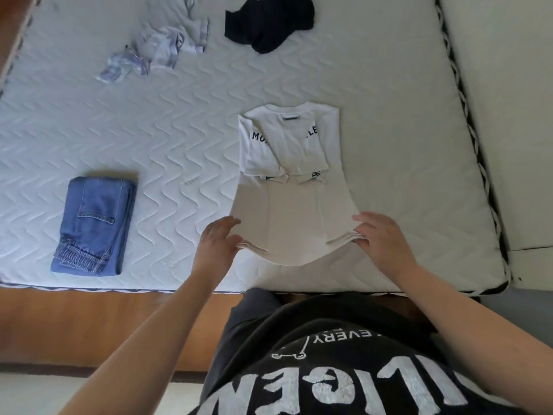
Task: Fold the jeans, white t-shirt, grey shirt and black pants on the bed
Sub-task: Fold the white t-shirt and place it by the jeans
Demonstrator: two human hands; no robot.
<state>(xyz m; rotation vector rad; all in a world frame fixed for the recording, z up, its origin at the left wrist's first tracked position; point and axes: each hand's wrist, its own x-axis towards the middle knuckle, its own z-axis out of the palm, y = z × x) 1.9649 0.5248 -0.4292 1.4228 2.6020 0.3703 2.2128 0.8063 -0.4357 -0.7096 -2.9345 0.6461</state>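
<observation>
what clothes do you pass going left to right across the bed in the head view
jeans → grey shirt → black pants → white t-shirt, held at its near hem by the left hand and right hand

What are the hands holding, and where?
Left hand and right hand pinch the white cotton t-shirt at its bottom hem corners.

Head view, steeply down over bed [329, 70]
</observation>
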